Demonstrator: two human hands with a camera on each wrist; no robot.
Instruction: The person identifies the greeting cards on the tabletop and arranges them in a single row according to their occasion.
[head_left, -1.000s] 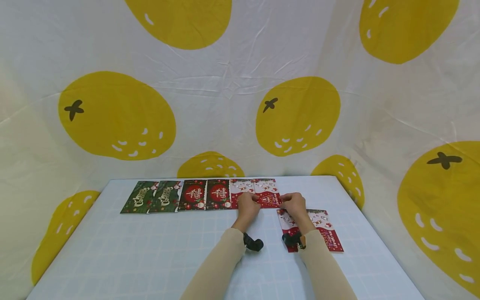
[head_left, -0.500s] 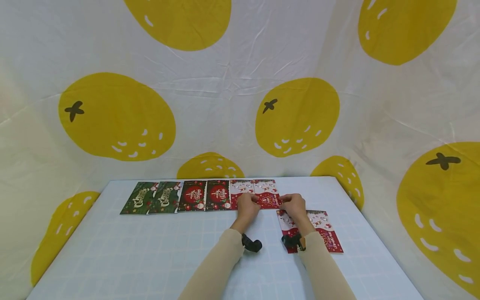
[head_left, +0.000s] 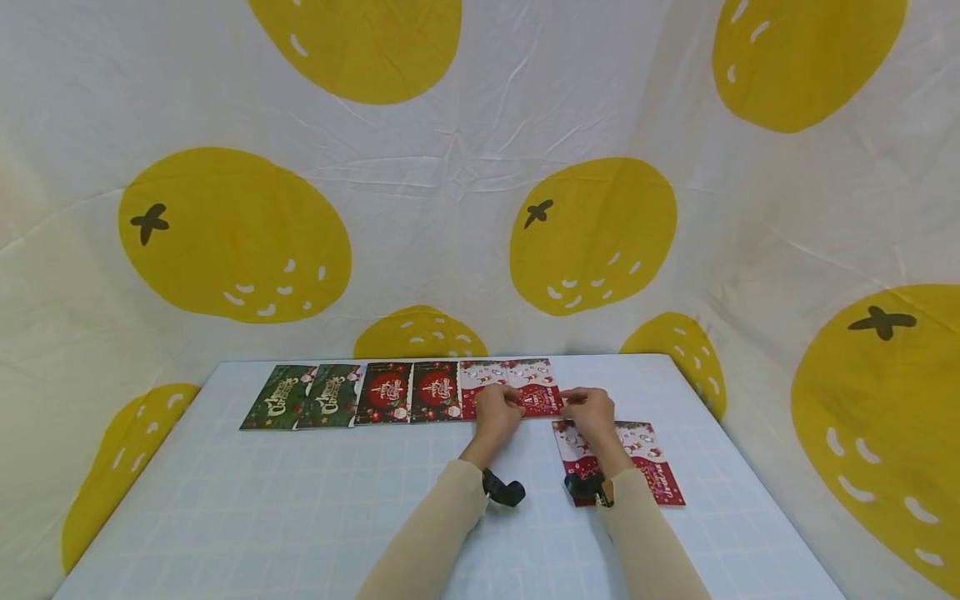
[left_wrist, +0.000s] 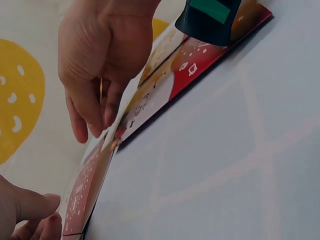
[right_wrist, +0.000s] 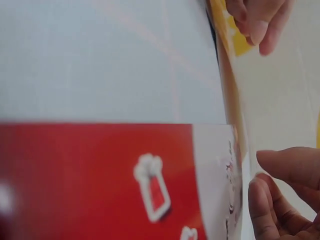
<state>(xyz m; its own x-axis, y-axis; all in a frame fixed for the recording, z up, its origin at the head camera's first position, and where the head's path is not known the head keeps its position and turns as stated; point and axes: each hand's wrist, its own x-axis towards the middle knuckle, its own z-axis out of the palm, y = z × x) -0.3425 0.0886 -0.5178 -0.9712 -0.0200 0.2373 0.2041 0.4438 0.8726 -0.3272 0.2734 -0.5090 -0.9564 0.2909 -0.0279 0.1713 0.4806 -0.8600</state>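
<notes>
In the head view my left hand (head_left: 497, 410) rests over the seam between two red-and-white Christmas cards at the right end of a row. Its thumb (left_wrist: 47, 204) and fingers lie low over the card surface in the left wrist view. At the outer edge of the last card (head_left: 542, 402) are the fingertips of my right hand (head_left: 591, 412). A small gap shows between that hand's thumb (right_wrist: 280, 162) and fingers in the right wrist view. Under my right wrist lie more red-and-white cards (head_left: 656, 467), partly hidden by the arm.
Leftward along the row are two dark red cards (head_left: 386, 393) and two green ones (head_left: 279, 398), side by side near the far table edge. A pale blue gridded cloth covers the table (head_left: 300, 517). Behind it hangs a white curtain (head_left: 427, 225) with yellow fruit prints.
Both hands have shifted very slightly to the right, their fingers staying at the last card. The seam between the two red-and-white cards now sits slightly further left.
</notes>
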